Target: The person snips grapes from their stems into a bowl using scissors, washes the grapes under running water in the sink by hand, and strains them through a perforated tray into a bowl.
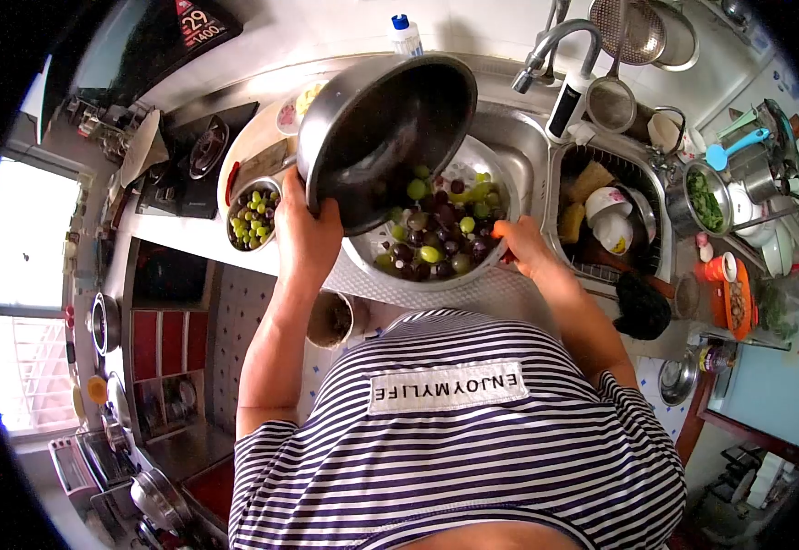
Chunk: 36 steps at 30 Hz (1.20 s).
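My left hand (pixel 306 231) is closed on the rim of a large dark metal basin (pixel 376 119), which is tipped on its side with its mouth towards the right. Below that mouth, a pale, wide colander (pixel 507 203) sits at the sink and holds green and dark purple grapes (pixel 431 240). Some grapes lie right at the basin's lower lip. My right hand (pixel 526 246) grips the colander's right edge; its fingertips are partly hidden. Left of my left hand stands a small metal bowl (pixel 274 184) full of green and dark grapes.
A tap (pixel 560 41) arches over the steel sink (pixel 532 151). Right of it, a black drying rack (pixel 592 266) holds bowls. A round cutting board (pixel 251 137) and a stove (pixel 179 174) stand at left. Pots and greens (pixel 706 197) crowd the far right.
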Available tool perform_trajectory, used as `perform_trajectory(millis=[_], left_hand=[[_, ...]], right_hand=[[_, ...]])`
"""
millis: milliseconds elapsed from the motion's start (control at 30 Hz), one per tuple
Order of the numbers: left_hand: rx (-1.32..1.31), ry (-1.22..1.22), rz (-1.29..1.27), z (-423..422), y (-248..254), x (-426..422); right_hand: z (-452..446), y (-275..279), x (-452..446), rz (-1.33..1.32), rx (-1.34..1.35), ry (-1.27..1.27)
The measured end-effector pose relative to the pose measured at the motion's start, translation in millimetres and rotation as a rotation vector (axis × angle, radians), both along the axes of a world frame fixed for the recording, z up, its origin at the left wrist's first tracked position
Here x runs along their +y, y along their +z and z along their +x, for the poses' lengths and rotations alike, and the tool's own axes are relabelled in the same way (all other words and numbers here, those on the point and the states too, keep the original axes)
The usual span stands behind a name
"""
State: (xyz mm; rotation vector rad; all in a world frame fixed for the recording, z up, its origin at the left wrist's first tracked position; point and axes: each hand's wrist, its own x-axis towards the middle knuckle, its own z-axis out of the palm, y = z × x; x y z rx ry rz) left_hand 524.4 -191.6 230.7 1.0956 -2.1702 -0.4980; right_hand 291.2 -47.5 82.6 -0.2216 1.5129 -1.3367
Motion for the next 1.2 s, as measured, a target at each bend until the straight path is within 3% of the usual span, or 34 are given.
perform_trajectory(millis=[133,500,833,1033,1133,1200], left_hand=[[0.006,0.086,-0.02,-4,-8,-5],[0.148,-0.092,-0.344,-11,-27,-19],[0.246,-0.007,-0.325,-11,-14,-26],[0.347,-0.001,-0.202,-9,-23,-35],[0.287,0.014,-0.303,-10,-29,-41],[0.399,-0.072,-0.204,-9,-29,-45]], right_hand=[[1,-6,-2,-0.076,-0.033,-0.006],[-1,3,-5,-0.137,0.003,-0.11],[-11,-7,-2,-0.149,0.046,-0.082],[-14,-26,-7,-0.139,0.057,-0.226],[-14,-7,0,-0.084,0.125,-0.103],[-16,-22,0,-0.068,0.117,-0.149]])
